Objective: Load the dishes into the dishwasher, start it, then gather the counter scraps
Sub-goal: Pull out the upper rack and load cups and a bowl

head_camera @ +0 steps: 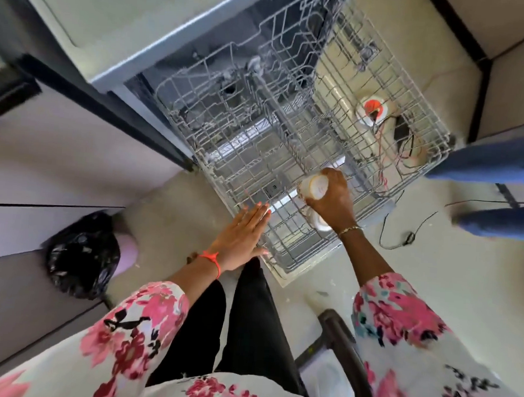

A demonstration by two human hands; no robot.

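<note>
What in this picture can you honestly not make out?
All in the head view:
The cup: the right hand wraps it, hiding its far side.
The white dish under that hand: mostly covered by the wrist; bowl or plate unclear.
The dishwasher tub: dark, blurred behind the rack.
The orange-and-white round object: blurred behind rack wires; unidentifiable.
A second person: cut off by the right edge; only legs show.

The grey wire rack (258, 143) stands pulled out of the open dishwasher (172, 41). Above the rack's near edge, my right hand (334, 196) grips a cream cup (313, 186), tipped on its side. A white dish (319, 221) sits in the rack just below.
</note>
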